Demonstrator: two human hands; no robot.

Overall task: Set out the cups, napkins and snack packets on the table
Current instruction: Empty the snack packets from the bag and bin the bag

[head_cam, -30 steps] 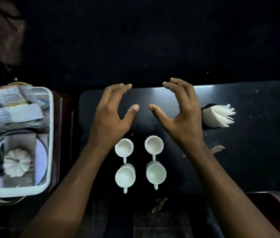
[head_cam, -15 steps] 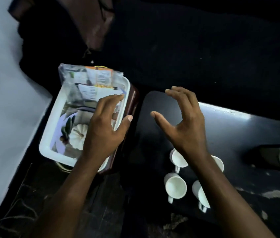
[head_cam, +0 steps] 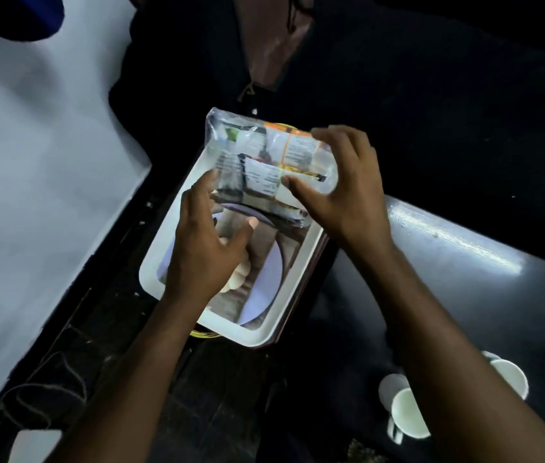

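Dim room, dark table at right with a glare streak, pale surface at left. White tray sitting just beside the table's left end, tilted diagonally in view. Clear bag of snack packets at the tray's far end, printed sachets visible inside, orange-edged one at upper right. Right hand on the bag's right side, fingers curled over the top right corner, thumb pressed on the front face: gripping the bag. Left hand over the tray's middle, fingers spread, fingertips touching the bag's lower left edge; firm grip or mere contact, cannot tell. Thumb pointing right, apart from the bag. Under the left hand: round pale plate in the tray and a pale ribbed object, mostly hidden. White cups on the table at lower right, partly behind the right forearm, count unclear. Loose string on the dark floor at lower left. Napkins out of frame.
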